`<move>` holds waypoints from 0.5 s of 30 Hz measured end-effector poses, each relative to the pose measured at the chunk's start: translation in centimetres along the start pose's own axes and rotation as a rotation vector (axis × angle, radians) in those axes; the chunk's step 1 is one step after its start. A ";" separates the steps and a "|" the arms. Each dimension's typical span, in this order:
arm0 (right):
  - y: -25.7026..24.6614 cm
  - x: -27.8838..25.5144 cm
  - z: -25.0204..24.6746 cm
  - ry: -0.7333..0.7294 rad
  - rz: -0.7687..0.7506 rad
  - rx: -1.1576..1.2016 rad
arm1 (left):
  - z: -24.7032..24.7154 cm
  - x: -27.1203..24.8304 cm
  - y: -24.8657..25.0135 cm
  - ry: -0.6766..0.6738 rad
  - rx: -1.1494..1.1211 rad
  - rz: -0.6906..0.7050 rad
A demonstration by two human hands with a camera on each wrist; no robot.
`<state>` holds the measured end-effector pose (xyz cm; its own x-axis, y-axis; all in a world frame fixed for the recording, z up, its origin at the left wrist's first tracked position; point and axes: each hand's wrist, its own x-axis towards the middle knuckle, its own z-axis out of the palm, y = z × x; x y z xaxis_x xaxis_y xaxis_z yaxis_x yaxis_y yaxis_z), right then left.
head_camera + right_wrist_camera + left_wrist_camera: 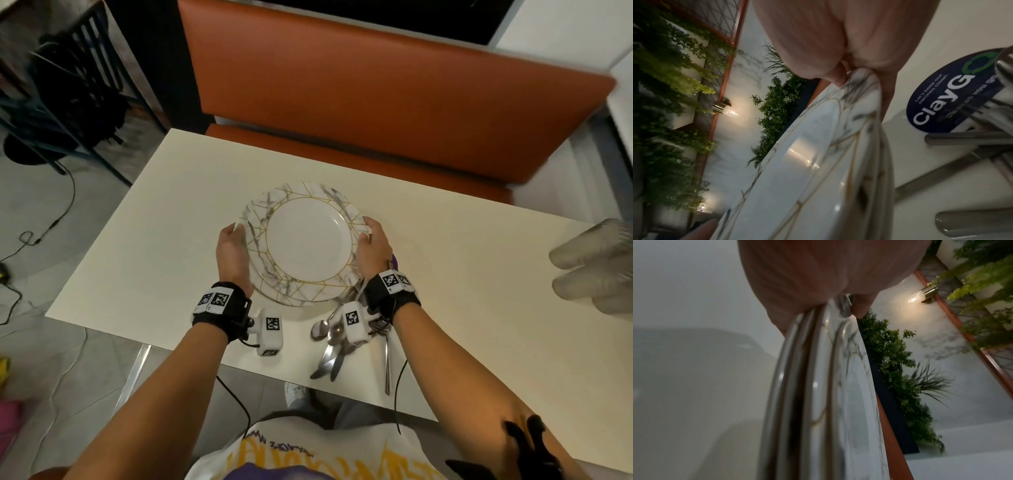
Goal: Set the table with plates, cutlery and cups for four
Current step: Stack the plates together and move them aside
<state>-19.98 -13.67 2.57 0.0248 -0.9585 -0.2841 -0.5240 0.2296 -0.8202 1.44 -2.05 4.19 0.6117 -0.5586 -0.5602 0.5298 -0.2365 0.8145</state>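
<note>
A stack of white marble-pattern plates (308, 240) with gold lines lies on the cream table (137, 260) in front of me. My left hand (235, 230) grips the left rim and my right hand (368, 229) grips the right rim of the top plate. That plate sits shifted toward the far side, and the rims below it (301, 298) show at the near edge. In the left wrist view my left hand (838, 305) pinches the stacked plate rims (849, 386). In the right wrist view my right hand (855, 76) curls over the plate (807, 170).
A loose pile of spoons, forks and knives (334, 342) lies by my right wrist, partly over a dark blue round sticker (947, 97). Translucent cups (596, 267) lie at the table's right edge. An orange bench (376, 96) runs behind the table.
</note>
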 end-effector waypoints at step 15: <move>11.4 -0.3 -14.0 0.182 0.230 0.014 | 14.7 -2.3 -6.9 -0.382 0.675 0.152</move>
<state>-37.87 -13.09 0.26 -0.2473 -0.8953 -0.3706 -0.4862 0.4455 -0.7518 -12.26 -10.81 2.13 0.3395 -0.8292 -0.4441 -0.0892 -0.4984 0.8624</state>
